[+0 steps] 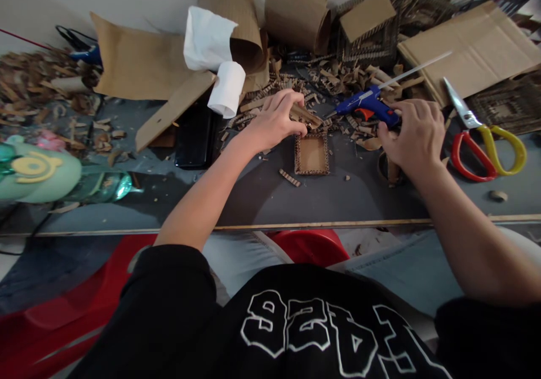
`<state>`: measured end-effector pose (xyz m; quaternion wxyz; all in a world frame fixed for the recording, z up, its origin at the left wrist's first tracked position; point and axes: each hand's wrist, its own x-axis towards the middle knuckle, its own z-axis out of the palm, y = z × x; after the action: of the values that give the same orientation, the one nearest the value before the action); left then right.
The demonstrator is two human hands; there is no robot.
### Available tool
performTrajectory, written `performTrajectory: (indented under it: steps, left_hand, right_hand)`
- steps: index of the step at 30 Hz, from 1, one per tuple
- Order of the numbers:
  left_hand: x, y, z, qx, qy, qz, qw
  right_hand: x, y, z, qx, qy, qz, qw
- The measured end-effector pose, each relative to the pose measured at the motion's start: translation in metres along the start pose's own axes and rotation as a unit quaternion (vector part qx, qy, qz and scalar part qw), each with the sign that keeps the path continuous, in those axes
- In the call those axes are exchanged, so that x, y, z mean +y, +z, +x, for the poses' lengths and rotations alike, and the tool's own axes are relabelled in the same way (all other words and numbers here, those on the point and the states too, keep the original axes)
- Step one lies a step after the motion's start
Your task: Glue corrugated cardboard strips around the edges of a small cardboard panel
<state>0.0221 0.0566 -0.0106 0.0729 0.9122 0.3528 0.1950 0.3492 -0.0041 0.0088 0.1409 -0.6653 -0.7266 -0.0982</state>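
My left hand (pixel 276 121) is closed, pinching a small strip of brown cardboard (pixel 307 116) between thumb and fingers. Just below that strip, a small rectangular tray of corrugated cardboard (pixel 311 155) lies flat, its walls showing fluted edges. A blue hot glue gun (pixel 359 102) with an orange trigger has its nozzle pointing left, toward the strip. My right hand (pixel 416 134) is curled around the end of its handle, and a long clear glue stick (pixel 416 70) juts from its back. A short fluted cardboard strip (pixel 289 177) lies beside the tray.
Scissors (pixel 486 137) with red and yellow handles lie at right. Cardboard scraps (pixel 338 77), rolled cardboard (pixel 298 16) and a flat cardboard sheet (pixel 477 47) fill the back. A white paper roll (pixel 227 90), black phone (pixel 194 137) and green bottle (pixel 101 186) are at left.
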Motion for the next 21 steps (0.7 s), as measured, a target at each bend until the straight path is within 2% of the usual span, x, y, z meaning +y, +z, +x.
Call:
performTrajectory:
  steps: [5,10,12,13,17,19,21]
  left_hand:
    - [0.001,0.002,-0.002,0.012,-0.002,0.005,1.0]
    - [0.002,0.001,-0.002,0.01,0.004,0.013,1.0]
    - [0.002,0.001,-0.002,0.01,0.004,0.01,1.0]
    - [0.002,0.001,-0.002,0.011,0.003,0.007,1.0]
    - [0.004,0.003,-0.003,0.016,-0.007,-0.009,1.0]
    - [0.008,0.003,-0.003,0.012,-0.011,-0.018,1.0]
    - [0.012,0.0,-0.002,0.006,-0.016,-0.024,1.0]
  right_hand:
    - [0.001,0.001,0.0,-0.004,-0.013,0.019,1.0]
    - [0.012,0.006,0.0,0.048,-0.058,0.05,0.996]
    - [0.011,0.006,-0.003,0.083,-0.118,0.052,0.988]
    - [0.007,0.005,-0.005,0.095,-0.169,0.053,0.98]
    - [-0.029,-0.002,-0.024,0.111,-0.395,0.073,0.909]
    - [-0.05,-0.003,-0.033,0.102,-0.439,0.072,0.89]
    - [-0.066,-0.001,-0.037,0.106,-0.446,0.08,0.885]
